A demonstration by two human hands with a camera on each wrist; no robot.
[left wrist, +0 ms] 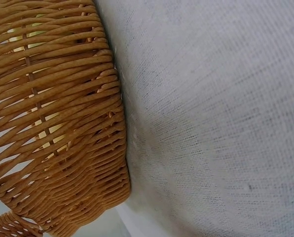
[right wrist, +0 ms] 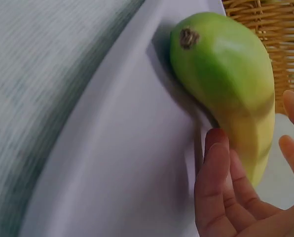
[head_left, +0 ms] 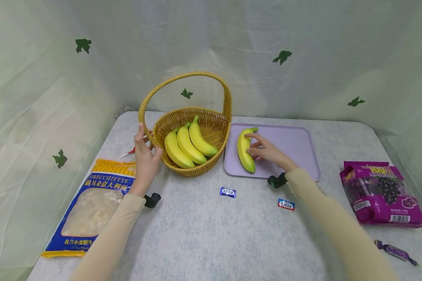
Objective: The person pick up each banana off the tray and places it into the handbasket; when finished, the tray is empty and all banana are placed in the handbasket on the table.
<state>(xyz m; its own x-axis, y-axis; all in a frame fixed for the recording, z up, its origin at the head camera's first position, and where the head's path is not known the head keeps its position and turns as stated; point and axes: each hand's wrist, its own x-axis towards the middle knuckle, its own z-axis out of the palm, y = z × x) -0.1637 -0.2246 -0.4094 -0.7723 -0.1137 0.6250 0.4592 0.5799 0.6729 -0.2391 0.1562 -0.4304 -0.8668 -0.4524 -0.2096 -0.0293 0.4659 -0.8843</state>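
Note:
My left hand [head_left: 147,160] grips the wicker basket [head_left: 211,113] where its handle meets the left rim. Inside the basket lie three yellow bananas [head_left: 188,146]. In the left wrist view the woven side [left wrist: 58,98] fills the left part, and almost all of that hand is out of frame. Over on the lilac tray [head_left: 288,136] lies a single banana [head_left: 245,152], its greenish tip [right wrist: 216,54] towards the right wrist camera. My right hand [head_left: 265,150] is around it with parted fingers; some fingertips [right wrist: 218,140] reach its side, while others stand a little off it.
A blue and yellow pasta bag [head_left: 98,207] lies on the left, with a lollipop [head_left: 128,153] behind it. Two small wrapped sweets, one blue [head_left: 227,192] and one red-blue [head_left: 286,204], sit in front. At the right are a purple bag [head_left: 383,195] and a purple twist-wrapped candy [head_left: 396,251].

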